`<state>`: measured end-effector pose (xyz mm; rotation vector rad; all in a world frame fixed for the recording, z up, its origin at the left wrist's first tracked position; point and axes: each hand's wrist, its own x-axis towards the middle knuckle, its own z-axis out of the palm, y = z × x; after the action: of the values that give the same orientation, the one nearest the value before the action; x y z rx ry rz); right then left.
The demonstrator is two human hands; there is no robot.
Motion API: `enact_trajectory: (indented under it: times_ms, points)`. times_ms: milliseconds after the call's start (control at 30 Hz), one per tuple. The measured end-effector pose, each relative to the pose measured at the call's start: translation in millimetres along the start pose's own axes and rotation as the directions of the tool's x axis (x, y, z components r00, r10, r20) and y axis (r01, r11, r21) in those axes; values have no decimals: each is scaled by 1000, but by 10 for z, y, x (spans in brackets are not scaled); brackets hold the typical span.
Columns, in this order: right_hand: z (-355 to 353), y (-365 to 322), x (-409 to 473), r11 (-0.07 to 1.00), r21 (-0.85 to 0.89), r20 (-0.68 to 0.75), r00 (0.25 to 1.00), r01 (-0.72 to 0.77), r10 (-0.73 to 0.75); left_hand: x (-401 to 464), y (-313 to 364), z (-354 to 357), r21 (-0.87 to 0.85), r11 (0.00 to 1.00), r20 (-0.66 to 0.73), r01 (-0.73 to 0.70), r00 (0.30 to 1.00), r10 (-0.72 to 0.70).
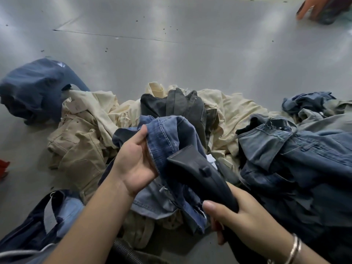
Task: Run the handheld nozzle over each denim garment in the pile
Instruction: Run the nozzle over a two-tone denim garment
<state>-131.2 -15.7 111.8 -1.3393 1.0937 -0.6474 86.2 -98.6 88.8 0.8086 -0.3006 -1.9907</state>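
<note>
Your left hand [136, 164] has a closed grip on a blue denim garment [167, 138]: thumb on top of the seamed edge, the other fingers hidden behind the folded cloth, which is raised above the pile. Your right hand [242, 220] is wrapped around the dark handle of the handheld nozzle [200, 170], thumb across the near side, fingers curled under it. The nozzle's flat wide mouth lies against the held denim, just right of your left palm. The pile [219, 111] sits on the grey counter [171, 54]: cream and tan pieces behind, a black garment at centre, more denim to the right and a dark blue piece at far left. A ribbed hose [123, 250] shows at the bottom edge. A silver bangle [294, 248] circles your right wrist.
</note>
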Motion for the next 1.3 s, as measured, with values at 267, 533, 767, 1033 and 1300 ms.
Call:
enact_trajectory:
  times_ms: [267, 533, 767, 1033, 1300]
  points:
    - [-76, -104, 188, 987, 148, -110, 993, 69, -53, -64, -216, 1, 51, 994, -45, 99, 994, -97]
    - [-331, -197, 107, 973, 231, -184, 983, 17, 26, -92, -180, -114, 175, 979, -194, 104, 979, -69]
    - [37, -23, -136, 943, 277, 98, 981, -186, 165, -84, -344, -186, 338, 939, -182, -64, 974, 133]
    - [-13, 8, -27, 876, 374, 29, 948, -305, 318, -299, -559, -151, 192, 949, 1, 248, 967, -253]
    - [-470, 90, 433, 810, 542, -324, 833, -225, 448, -283, -297, 15, 777, 628, -25, -37, 996, 90]
